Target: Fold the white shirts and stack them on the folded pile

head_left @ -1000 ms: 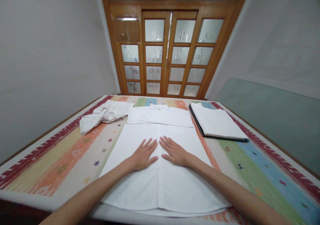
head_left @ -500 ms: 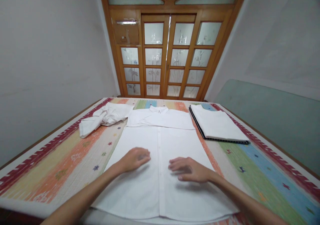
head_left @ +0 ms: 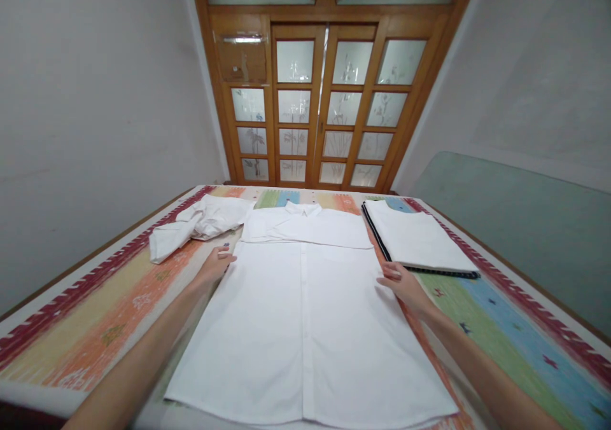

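A white shirt (head_left: 267, 315) lies flat, button strip up the middle, collar at the far end and sleeves folded across its upper part. At its left edge, just below the folded sleeves, is my left hand (head_left: 217, 266), fingers apart and slightly curled. My right hand (head_left: 403, 285) is at the opposite edge, its fingers apart too, near the corner of the folded stack. No cloth shows clearly in either hand; whether the fingertips touch the shirt is hard to tell.
A crumpled white garment (head_left: 214, 217) lies at the far left. Folded clothes (head_left: 422, 236), white on top with dark edges below, sit at the far right. Beneath everything is a colourful patterned cloth (head_left: 109, 315). Beyond stand wooden glazed doors (head_left: 319, 105), with walls on both sides.
Both my hands have moved outward and away from me, from above the middle of the shirt to its left and right edges. The shirt's lower part is now in full view.
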Tool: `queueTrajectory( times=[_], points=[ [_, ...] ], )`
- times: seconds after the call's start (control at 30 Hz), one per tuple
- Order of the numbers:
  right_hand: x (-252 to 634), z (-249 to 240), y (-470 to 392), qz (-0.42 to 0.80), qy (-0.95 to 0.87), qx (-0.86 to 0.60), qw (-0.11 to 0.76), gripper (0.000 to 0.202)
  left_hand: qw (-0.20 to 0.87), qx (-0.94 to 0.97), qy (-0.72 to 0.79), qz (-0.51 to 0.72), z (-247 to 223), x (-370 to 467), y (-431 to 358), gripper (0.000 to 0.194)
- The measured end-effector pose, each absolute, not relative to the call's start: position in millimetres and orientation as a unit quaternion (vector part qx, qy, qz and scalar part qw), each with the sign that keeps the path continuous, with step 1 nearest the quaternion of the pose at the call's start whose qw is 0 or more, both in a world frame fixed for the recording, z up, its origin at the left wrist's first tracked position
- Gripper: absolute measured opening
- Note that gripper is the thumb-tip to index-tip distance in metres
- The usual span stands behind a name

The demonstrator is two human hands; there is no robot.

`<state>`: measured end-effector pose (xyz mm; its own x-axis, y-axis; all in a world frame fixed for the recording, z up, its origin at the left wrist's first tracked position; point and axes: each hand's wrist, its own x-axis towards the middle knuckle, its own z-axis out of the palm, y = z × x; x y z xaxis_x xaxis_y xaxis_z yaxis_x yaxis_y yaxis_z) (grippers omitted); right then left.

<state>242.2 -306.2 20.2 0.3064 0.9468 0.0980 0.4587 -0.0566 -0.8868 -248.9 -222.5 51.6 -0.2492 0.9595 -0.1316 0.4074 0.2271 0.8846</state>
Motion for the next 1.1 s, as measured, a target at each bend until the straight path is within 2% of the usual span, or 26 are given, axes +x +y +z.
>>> queueTrajectory(
  times=[0.1, 0.2, 0.27, 0.4, 0.47, 0.57, 0.7, 0.9, 1.03, 1.1],
  points=[
    [240.7, 28.9, -304.3, 0.335, -0.452, -0.69, 0.457, 0.052, 0.431, 0.482, 0.668, 0.369, 56.5, -248.2, -225.3, 0.068],
    [240.0, 37.7, -303.7, 0.387, -0.431, -0.692, 0.431, 0.064, 0.48, 0.508, 0.629, 0.341, 59.3, -249.1, -228.8, 0.087],
    [241.1, 41.9, -305.0, 0.421, -0.453, -0.666, 0.417, 0.065, 0.467, 0.566, 0.602, 0.314, 59.6, -252.2, -229.6, 0.083],
    [249.8, 44.5, -308.5, 0.427, -0.511, -0.622, 0.411, 0.055, 0.4, 0.647, 0.569, 0.312, 58.5, -259.8, -230.1, 0.058],
    [257.0, 43.9, -309.9, 0.413, -0.519, -0.627, 0.408, 0.059, 0.402, 0.63, 0.574, 0.334, 57.7, -262.4, -232.2, 0.061],
    [268.9, 43.8, -311.7, 0.389, -0.526, -0.639, 0.404, 0.068, 0.457, 0.569, 0.573, 0.373, 57.2, -265.7, -237.5, 0.076],
    [280.1, 44.9, -314.5, 0.351, -0.552, -0.64, 0.404, 0.064, 0.524, 0.519, 0.558, 0.379, 59.8, -271.0, -243.6, 0.088],
    [279.6, 45.6, -316.0, 0.236, -0.605, -0.674, 0.353, 0.048, 0.438, 0.613, 0.569, 0.33, 64.0, -274.4, -243.3, 0.061],
    [274.7, 46.9, -313.6, 0.127, -0.66, -0.63, 0.388, 0.036, 0.325, 0.675, 0.578, 0.323, 63.3, -272.3, -238.9, 0.044],
    [273.5, 46.5, -311.8, 0.117, -0.672, -0.605, 0.411, 0.034, 0.257, 0.698, 0.58, 0.332, 62.5, -271.1, -236.3, 0.041]
  ],
)
